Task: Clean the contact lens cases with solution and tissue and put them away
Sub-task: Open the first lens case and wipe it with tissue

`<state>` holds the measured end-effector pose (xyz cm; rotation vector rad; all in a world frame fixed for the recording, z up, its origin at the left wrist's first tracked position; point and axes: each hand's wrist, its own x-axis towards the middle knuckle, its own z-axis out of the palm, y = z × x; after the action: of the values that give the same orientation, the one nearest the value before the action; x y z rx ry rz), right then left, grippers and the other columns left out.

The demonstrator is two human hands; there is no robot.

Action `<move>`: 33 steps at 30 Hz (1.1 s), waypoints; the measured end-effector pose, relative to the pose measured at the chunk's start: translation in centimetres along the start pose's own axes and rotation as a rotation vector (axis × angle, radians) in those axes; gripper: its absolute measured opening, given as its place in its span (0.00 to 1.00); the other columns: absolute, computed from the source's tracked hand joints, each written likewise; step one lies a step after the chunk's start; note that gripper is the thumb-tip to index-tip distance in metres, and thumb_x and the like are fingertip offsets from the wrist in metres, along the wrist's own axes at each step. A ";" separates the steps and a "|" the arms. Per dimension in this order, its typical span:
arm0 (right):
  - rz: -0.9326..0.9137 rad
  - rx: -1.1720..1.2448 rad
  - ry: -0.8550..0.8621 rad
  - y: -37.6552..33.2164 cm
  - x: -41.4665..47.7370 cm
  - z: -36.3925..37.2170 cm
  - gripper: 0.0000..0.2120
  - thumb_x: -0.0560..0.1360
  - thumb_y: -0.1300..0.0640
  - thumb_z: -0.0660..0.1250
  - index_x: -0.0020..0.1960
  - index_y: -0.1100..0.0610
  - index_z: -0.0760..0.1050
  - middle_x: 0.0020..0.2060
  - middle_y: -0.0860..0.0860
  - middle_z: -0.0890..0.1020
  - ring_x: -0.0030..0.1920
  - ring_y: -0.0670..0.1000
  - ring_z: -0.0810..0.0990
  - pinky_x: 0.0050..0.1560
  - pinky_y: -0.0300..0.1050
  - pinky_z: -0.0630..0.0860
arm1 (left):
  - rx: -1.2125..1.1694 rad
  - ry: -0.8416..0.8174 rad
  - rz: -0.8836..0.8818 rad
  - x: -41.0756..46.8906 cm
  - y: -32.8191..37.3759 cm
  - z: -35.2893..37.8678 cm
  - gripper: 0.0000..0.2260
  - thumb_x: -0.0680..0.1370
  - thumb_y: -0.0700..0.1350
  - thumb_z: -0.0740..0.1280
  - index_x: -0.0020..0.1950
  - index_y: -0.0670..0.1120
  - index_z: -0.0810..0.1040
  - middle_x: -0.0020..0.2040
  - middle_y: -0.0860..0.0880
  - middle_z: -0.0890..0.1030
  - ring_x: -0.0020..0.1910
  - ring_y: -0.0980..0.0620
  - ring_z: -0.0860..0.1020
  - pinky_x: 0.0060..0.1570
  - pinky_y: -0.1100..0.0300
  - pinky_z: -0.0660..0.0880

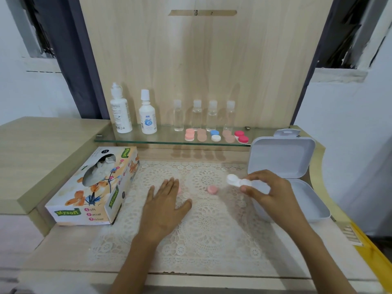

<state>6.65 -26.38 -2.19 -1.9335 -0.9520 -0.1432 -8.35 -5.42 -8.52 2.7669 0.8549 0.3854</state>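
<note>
My right hand (269, 192) pinches a white contact lens case base (238, 181) with both wells uncovered, held just above the lace mat (201, 230). A pink cap (212, 190) lies on the mat between my hands. My left hand (167, 204) lies flat on the mat with fingers straight, its fingertips touching a second pink cap (179, 190) that is mostly hidden. Several closed lens cases (215, 135) in pink, peach, blue-white and red sit on the glass shelf (148, 141). Two white solution bottles (147, 115) stand at the shelf's left.
A tissue box (95, 187) lies left of the mat with tissue sticking out. An open white storage box (282, 158) stands at the right, its lid upright. Several small clear bottles (196, 115) line the shelf's back. A wooden panel rises behind.
</note>
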 end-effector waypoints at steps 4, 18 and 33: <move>0.088 -0.086 0.039 2.7 -0.1 -2.9 0.08 0.69 0.56 0.75 0.47 0.54 0.81 0.43 0.45 0.83 0.47 0.45 0.79 0.49 0.39 0.72 | -0.022 0.007 0.002 0.1 -0.1 0.1 0.45 0.64 0.70 0.36 0.77 0.50 0.49 0.77 0.55 0.49 0.75 0.60 0.45 0.73 0.55 0.38; -0.375 -0.519 0.163 6.5 -1.1 -4.5 0.17 0.61 0.71 0.78 0.47 0.57 0.83 0.38 0.50 0.80 0.41 0.54 0.79 0.37 0.46 0.75 | -0.082 0.026 0.010 0.0 -0.1 0.1 0.45 0.64 0.71 0.39 0.77 0.50 0.52 0.77 0.55 0.51 0.75 0.60 0.47 0.73 0.55 0.38; -0.465 -0.546 0.230 6.8 -1.2 -3.7 0.13 0.64 0.69 0.77 0.47 0.59 0.83 0.36 0.52 0.80 0.37 0.56 0.79 0.36 0.48 0.76 | -0.076 0.025 0.010 0.0 -0.1 -0.1 0.45 0.64 0.71 0.38 0.77 0.51 0.53 0.77 0.55 0.51 0.75 0.60 0.47 0.72 0.56 0.38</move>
<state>11.43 -31.72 -5.46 -2.0739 -1.2801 -0.9583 -8.39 -5.30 -8.45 2.7028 0.8155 0.4464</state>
